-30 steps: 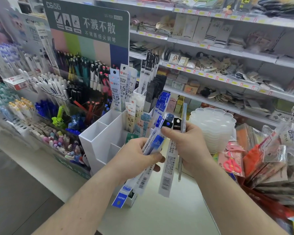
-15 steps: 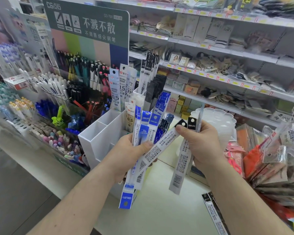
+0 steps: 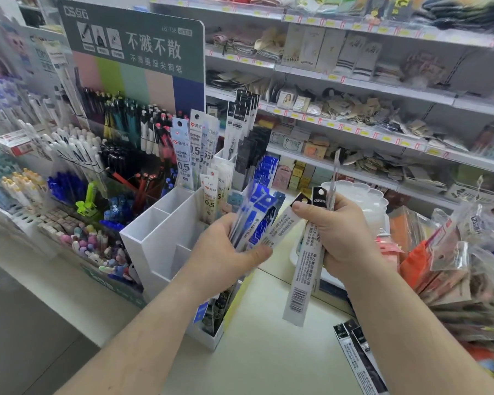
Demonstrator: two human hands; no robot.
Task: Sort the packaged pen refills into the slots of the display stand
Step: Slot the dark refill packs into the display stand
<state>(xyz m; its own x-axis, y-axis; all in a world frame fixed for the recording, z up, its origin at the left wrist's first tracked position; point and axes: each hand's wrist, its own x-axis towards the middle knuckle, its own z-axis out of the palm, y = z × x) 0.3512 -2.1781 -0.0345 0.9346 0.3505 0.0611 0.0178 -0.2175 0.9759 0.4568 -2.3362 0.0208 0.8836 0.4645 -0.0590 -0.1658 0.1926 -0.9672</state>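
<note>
**Both hands full of refill packs in front of the white stand**

Left hand (image 3: 226, 252) sits just left of the view's centre, fingers curled round a fanned bundle of blue-headed refill packs (image 3: 254, 220); the thumb presses across their front and the pack tops splay up toward 1 o'clock. The bundle's lower ends drop behind the palm, and one blue tab shows below the wrist at 6 o'clock from the hand.

At 10 o'clock from that hand stands the white display stand (image 3: 160, 238), a stepped box of open slots on the pale counter (image 3: 254, 360). Its nearer left slots show bare white walls; the slots at its back, toward 12 o'clock, hold upright white-packaged refills marked 0.5 (image 3: 184, 155), black-headed packs (image 3: 240, 124) and a row of blue ones (image 3: 265, 169). Further left, at 9 o'clock, racks of pens (image 3: 77, 161) fill the shelf under a green sign (image 3: 143, 44).

Right hand (image 3: 340, 235), at 3 o'clock from the left one, grips several black-headed refill packs (image 3: 303, 280). One hangs long and white toward 6 o'clock with a barcode near its lower end; another is pinched under the thumb and slants down toward 8 o'clock to meet the left hand's bundle. More packs (image 3: 354, 357) lie flat on the counter at 5 o'clock, beside the right forearm.
</note>
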